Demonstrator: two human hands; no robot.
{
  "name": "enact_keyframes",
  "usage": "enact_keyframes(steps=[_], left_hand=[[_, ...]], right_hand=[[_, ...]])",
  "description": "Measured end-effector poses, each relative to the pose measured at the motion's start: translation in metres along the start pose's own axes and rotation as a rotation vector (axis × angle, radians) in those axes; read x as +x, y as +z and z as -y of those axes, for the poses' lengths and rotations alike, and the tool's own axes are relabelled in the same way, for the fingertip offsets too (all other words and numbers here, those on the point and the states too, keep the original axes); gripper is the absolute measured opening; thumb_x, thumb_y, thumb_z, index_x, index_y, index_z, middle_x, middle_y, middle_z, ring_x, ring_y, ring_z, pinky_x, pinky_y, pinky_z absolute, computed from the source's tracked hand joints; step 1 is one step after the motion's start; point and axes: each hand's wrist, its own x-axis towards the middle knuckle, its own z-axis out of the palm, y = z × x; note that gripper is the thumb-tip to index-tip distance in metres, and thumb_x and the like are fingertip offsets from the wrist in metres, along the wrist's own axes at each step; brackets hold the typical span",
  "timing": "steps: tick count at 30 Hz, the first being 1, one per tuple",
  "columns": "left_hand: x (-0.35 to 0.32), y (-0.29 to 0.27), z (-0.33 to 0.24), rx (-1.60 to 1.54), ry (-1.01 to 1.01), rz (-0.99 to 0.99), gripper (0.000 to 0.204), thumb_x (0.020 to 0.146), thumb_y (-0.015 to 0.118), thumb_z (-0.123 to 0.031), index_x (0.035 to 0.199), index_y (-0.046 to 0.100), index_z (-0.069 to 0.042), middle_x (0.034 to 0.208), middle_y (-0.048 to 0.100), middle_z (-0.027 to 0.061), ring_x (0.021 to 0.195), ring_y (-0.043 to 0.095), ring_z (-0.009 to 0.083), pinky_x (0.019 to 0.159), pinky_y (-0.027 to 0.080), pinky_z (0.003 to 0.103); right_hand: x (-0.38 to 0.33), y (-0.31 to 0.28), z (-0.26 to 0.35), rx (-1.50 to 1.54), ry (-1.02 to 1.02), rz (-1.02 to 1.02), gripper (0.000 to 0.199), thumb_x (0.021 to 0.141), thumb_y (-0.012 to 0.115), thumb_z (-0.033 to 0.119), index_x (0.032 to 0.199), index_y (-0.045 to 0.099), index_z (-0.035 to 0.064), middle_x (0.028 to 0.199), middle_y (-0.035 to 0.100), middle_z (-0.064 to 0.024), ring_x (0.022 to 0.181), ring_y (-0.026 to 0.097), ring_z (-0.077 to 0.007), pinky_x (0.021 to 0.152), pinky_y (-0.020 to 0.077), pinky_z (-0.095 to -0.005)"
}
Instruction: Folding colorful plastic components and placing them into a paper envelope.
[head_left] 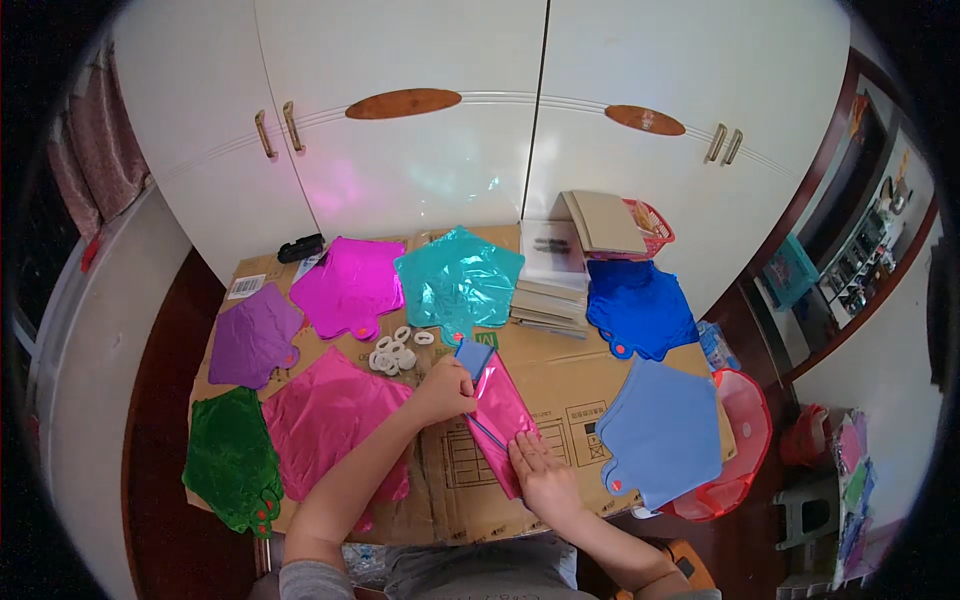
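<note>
White cupboard doors fill the upper frame behind a desk (560, 375) covered with flattened cardboard, on which star-shaped foil balloons in purple, magenta, teal, blue and green are laid out around a folded pink foil balloon (500, 415) at the lower centre. The folded pink foil balloon is pinned flat under the spread fingers of the right hand (543, 477), while the left hand (445, 390) is closed in a pinching grip on its upper edge beside a small blue piece (472, 357). The fold is judged best kept crisp if the foil is held taut between both hands and pressed evenly along the crease, so that no air pockets or wrinkles are trapped.
</note>
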Motion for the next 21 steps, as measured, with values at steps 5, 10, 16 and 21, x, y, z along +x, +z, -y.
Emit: enact_keyframes(steps=[5, 10, 16, 21], left_hand=[[0.0, 0.001, 0.005, 0.028, -0.001, 0.033, 0.016, 0.056, 0.071, -0.012, 0.057, 0.057, -0.005, 0.072, 0.059, 0.0078, 0.091, 0.053, 0.0254, 0.075, 0.046, 0.034], [-0.001, 0.0, -0.001, 0.039, -0.014, 0.04, 0.019, 0.056, 0.071, -0.013, 0.057, 0.054, -0.005, 0.075, 0.059, 0.0081, 0.093, 0.052, 0.0276, 0.076, 0.046, 0.035], [-0.007, 0.005, -0.037, 0.307, -0.008, -0.168, 0.022, 0.061, 0.065, -0.008, 0.082, 0.059, -0.005, 0.09, 0.056, 0.0103, 0.095, 0.052, 0.0329, 0.077, 0.046, 0.041], [-0.024, 0.035, -0.051, 0.3, 0.485, 0.144, 0.034, 0.069, 0.06, -0.008, 0.103, 0.06, -0.006, 0.089, 0.055, 0.0094, 0.086, 0.055, 0.0289, 0.074, 0.048, 0.038]], right_hand=[[-0.001, 0.003, -0.001, 0.005, -0.002, 0.0, 0.042, 0.077, 0.051, 0.01, 0.117, 0.057, -0.0035, 0.12, 0.058, -0.0206, 0.113, 0.056, -0.0307, 0.1, 0.0415, -0.0398], [-0.002, 0.003, -0.004, 0.046, -0.013, 0.008, 0.043, 0.076, 0.053, 0.01, 0.116, 0.057, -0.0045, 0.12, 0.058, -0.0215, 0.113, 0.056, -0.0316, 0.101, 0.0412, -0.0391], [0.0, -0.006, -0.003, 0.109, -0.007, 0.03, 0.048, 0.073, 0.061, 0.015, 0.116, 0.057, -0.0054, 0.121, 0.056, -0.0229, 0.116, 0.054, -0.0332, 0.102, 0.039, -0.0399], [-0.004, 0.0, -0.004, 0.112, -0.006, 0.033, 0.047, 0.073, 0.062, 0.016, 0.115, 0.057, -0.0043, 0.122, 0.055, -0.0226, 0.117, 0.053, -0.0339, 0.101, 0.0402, -0.0397]])
